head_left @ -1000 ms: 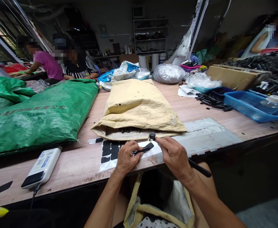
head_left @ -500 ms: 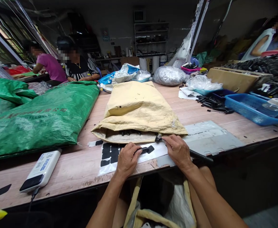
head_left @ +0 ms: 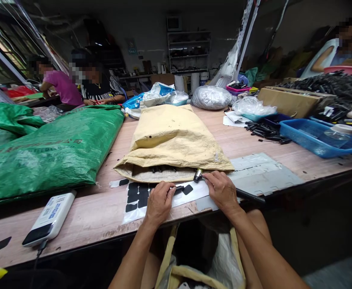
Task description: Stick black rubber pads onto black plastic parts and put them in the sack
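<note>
Left hand [head_left: 158, 200] is positioned at the front edge of the tabletop [head_left: 88, 212], thumb and fingers clamped on a slim black part [head_left: 179, 188]. The black part is held low over a white sheet [head_left: 180, 202], its free end pointing right, toward a dark patch [head_left: 188, 190]. Contact between the part and the patch cannot be determined. Further black pieces [head_left: 133, 197] are arranged in rows on the left portion of the sheet.

Right hand [head_left: 223, 192] has its fingers closed around a hammer [head_left: 198, 176]. The hammer head is located to the left of the hand, just in front of the mouth of a beige sack [head_left: 176, 136]; the dark handle projects to the right, near the front edge of a grey plate [head_left: 263, 172].

The beige sack lies flat behind both hands, mouth facing the front edge, with small black items visible inside. A green sack [head_left: 52, 148] lies to the left. A white device [head_left: 51, 214] with a cable is placed in front of the green sack. At the right are a blue tray [head_left: 311, 140] containing a lidded jar [head_left: 338, 136], and a pile of black parts [head_left: 267, 131] beside the tray. An open bag [head_left: 190, 271] is located below the edge, between the forearms.
</note>
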A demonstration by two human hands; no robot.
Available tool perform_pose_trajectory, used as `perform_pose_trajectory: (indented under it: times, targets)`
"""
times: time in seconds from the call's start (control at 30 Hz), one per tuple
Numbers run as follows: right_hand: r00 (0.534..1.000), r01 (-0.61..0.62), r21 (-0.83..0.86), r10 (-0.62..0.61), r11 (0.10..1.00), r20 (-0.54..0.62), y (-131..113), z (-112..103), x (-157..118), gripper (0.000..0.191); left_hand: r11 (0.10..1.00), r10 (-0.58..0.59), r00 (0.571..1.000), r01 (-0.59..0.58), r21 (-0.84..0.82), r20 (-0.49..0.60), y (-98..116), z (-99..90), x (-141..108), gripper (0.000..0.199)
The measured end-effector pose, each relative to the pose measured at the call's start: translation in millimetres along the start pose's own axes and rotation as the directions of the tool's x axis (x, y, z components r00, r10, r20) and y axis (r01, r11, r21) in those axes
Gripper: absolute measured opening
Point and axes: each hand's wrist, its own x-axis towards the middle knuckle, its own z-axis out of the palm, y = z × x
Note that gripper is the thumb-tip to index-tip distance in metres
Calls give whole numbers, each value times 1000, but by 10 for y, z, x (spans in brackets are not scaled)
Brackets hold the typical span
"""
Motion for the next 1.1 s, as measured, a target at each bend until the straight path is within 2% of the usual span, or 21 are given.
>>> perform_pose_trajectory:
  times: [0.43,0.57,0.63,0.67,0.73,0.8,0.9,0.97,1.03,1.1]
  targets:
    - [1000,-13,16,13,1000,20,-13,-19,6,22,998,-62,997,63,-28,39,-22,-38,23,36]
    - [1000,-20,15,19,1000,21,-17,-21,7,23,995,-27,997,34,-93,76,229,-146,-101,37]
    - [1000,-20,14,20,1000,21,-17,-21,8,23,981,44,985,-11,-196,167,455,-182,-251,35]
    - [1000,-20,14,19,1000,21,-17,-21,8,23,967,92,967,-30,-253,236,569,-173,-344,32]
    - [1000,-18,17,17,1000,16,-15,-22,9,23,948,175,901,-45,-316,397,747,-69,-545,27]
    - [1000,-16,23,15,1000,10,-13,-22,9,23,965,173,825,-32,-261,539,805,156,-737,24]
    - [1000,-10,28,9,1000,7,-8,-20,6,23,999,-30,746,45,-5,666,669,611,-954,18]
    - [1000,-10,27,10,1000,4,-6,-20,5,23,982,-190,670,114,154,718,531,865,-1042,17]
    - [1000,-11,28,11,1000,1,-5,-20,5,23,962,-271,608,141,234,746,457,993,-1090,21]
    - [1000,-9,31,9,999,1,-4,-20,6,23,969,-246,597,127,213,764,486,970,-1089,23]
